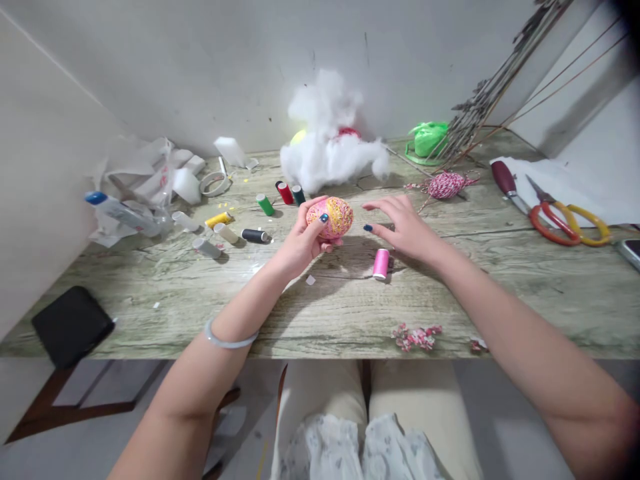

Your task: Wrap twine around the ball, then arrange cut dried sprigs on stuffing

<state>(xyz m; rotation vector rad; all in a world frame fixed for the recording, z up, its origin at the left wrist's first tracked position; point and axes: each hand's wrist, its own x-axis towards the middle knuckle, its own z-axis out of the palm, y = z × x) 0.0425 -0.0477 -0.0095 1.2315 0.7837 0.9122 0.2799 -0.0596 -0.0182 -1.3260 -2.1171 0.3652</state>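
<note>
My left hand (309,235) is wrapped round a pink and yellow egg-shaped ball (341,219) with a speckled surface, its thumb pressed on the near side. To the right of the ball, my right hand (395,223) hovers with thumb and fingers apart and nothing between them. Just below that hand, a pink thread spool (381,264) stands on the table. Behind my left hand are a green spool (265,205), a red spool (285,193) and a dark teal spool (299,195). A black spool (254,235) lies to the left.
White stuffing (330,153) is heaped against the wall. On the right lie scissors (565,217), a dark-red-handled tool (504,179) and red-white twine (447,185). A glue bottle (123,213), tape roll (215,184) and black case (73,325) are left. Pink sprigs (417,337) lie by the front edge.
</note>
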